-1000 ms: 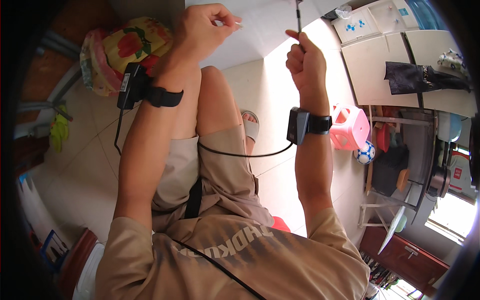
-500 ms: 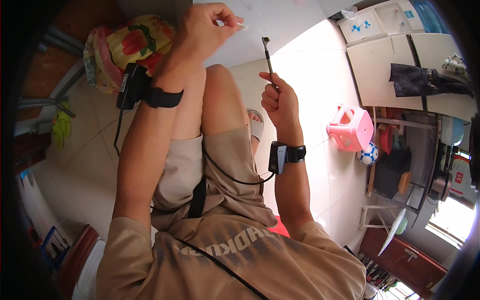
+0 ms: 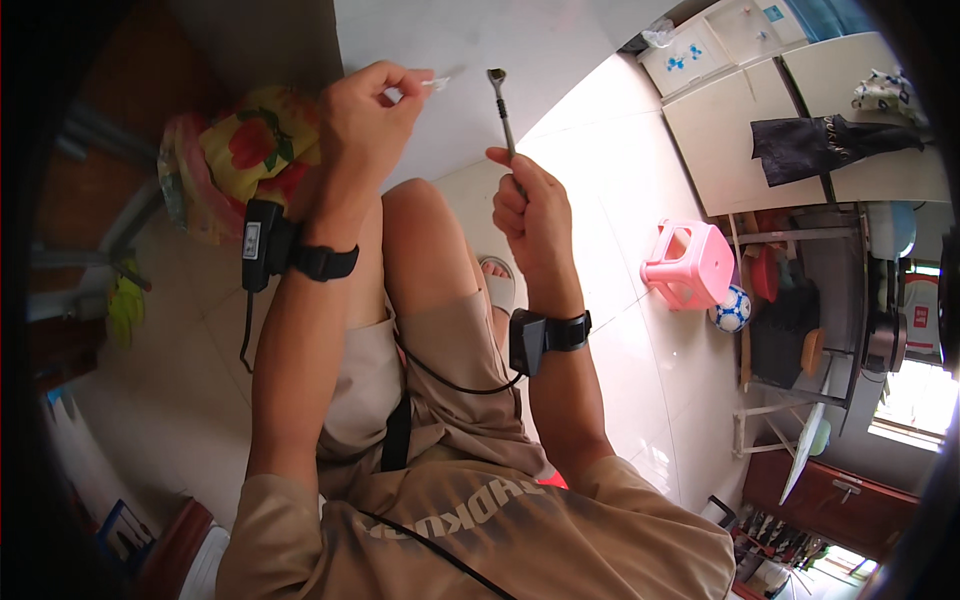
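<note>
Over the pale grey tabletop (image 3: 440,130), my left hand (image 3: 372,115) pinches a small, thin white piece (image 3: 437,82) between thumb and fingertips. What that piece is cannot be made out. To its right, my right hand (image 3: 535,205) is closed around the lower end of a slim metal-handled tool (image 3: 504,118). The tool stands nearly upright, with a dark collar partway up and a small angled head at its top. The head and the white piece are apart. Each wrist wears a strapped black box with a cable.
A pink plastic stool (image 3: 690,265) stands on the tiled floor to the right, beside a blue-and-white ball (image 3: 731,309). White cabinets (image 3: 745,130) with a dark cloth (image 3: 830,147) draped over them are farther right. On the left sits a fruit-patterned bag (image 3: 255,150).
Both hands appear farther left in the picture, and the view has shifted slightly. The tool's head now shows its dark opening. Both grips stay the same.
</note>
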The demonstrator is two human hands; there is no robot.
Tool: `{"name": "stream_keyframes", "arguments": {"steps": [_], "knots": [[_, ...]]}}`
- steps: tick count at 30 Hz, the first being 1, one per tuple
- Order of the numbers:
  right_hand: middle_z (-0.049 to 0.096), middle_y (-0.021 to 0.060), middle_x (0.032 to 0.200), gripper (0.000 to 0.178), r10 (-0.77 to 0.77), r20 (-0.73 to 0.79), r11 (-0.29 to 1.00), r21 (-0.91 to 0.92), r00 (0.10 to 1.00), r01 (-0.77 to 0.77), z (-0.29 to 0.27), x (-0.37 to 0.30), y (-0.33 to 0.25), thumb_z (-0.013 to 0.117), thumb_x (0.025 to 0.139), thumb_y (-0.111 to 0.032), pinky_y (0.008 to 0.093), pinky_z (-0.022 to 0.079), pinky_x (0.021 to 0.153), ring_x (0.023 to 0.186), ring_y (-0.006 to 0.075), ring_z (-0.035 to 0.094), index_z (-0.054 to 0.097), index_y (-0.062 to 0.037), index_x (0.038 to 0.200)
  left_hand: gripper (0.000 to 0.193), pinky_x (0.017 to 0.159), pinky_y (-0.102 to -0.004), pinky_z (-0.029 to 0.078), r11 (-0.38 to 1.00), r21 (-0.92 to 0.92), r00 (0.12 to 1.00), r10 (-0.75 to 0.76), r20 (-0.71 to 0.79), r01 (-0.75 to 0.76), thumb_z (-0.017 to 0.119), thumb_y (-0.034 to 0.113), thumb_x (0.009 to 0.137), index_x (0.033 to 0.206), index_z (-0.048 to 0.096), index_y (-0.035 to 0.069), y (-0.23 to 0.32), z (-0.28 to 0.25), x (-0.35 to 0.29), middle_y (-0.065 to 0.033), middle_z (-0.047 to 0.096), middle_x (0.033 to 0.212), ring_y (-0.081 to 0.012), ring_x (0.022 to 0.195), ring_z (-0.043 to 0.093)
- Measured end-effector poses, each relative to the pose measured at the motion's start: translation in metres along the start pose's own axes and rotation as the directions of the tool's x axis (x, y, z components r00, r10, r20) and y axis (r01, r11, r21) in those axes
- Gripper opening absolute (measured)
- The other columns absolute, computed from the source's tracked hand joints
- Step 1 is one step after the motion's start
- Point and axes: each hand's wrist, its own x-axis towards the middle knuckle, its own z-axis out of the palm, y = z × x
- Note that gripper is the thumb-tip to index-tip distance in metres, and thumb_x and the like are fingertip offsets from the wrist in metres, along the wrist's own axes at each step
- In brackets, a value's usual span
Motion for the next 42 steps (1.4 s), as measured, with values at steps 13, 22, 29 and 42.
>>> {"name": "stream_keyframes", "arguments": {"steps": [13, 22, 29, 42], "knots": [[0.037, -0.0092, 0.059, 0.03, -0.132, 0.005, 0.987, 0.092, 0.991, 0.131, 0.034, 0.014, -0.003, 0.05, 0.105, -0.019, 0.0219, 0.018, 0.042, 0.046, 0.001, 0.026, 0.061, 0.0045, 0.118, 0.012, 0.05, -0.0184, 0.045, 0.976, -0.194, 0.989, -0.117, -0.086, 0.098, 0.073, -0.002, 0.085, 0.079, 0.063, 0.001, 0.012, -0.007, 0.006, -0.0135, 0.075, 0.106, -0.0033, 0.057, 0.055], [0.03, -0.0081, 0.06, 0.033, -0.173, -0.034, 0.981, 0.082, 0.984, 0.175, 0.041, 0.016, -0.015, 0.048, 0.105, -0.019, 0.0236, 0.018, 0.044, 0.049, 0.0031, 0.023, 0.057, 0.007, 0.123, 0.012, 0.05, -0.019, 0.046, 0.98, -0.174, 0.99, -0.113, -0.082, 0.098, 0.073, -0.001, 0.085, 0.079, 0.063, 0.002, 0.013, -0.004, 0.004, -0.0133, 0.075, 0.104, -0.0031, 0.058, 0.055], [0.034, -0.0098, 0.06, 0.031, -0.034, 0.043, 0.996, 0.087, 0.998, 0.03, 0.049, 0.002, 0.012, 0.05, 0.105, -0.018, 0.0221, 0.018, 0.042, 0.046, 0.0018, 0.025, 0.06, 0.0044, 0.122, 0.012, 0.052, -0.0204, 0.047, 0.969, -0.241, 0.992, -0.085, -0.091, 0.061, 0.072, 0.001, 0.085, 0.076, 0.065, 0.0, 0.007, -0.003, 0.003, -0.0091, 0.076, 0.1, -0.0048, 0.058, 0.056], [0.032, -0.0076, 0.06, 0.033, -0.047, 0.059, 0.985, 0.167, 0.997, 0.037, 0.051, 0.001, 0.009, 0.047, 0.105, -0.017, 0.0226, 0.018, 0.043, 0.048, 0.0028, 0.024, 0.055, 0.007, 0.126, 0.007, 0.058, -0.0233, 0.049, 0.987, -0.149, 0.996, 0.048, -0.07, -0.058, 0.07, -0.003, 0.081, 0.076, 0.066, 0.001, 0.001, 0.001, 0.006, -0.0083, 0.078, 0.095, -0.0075, 0.064, 0.061]]}}
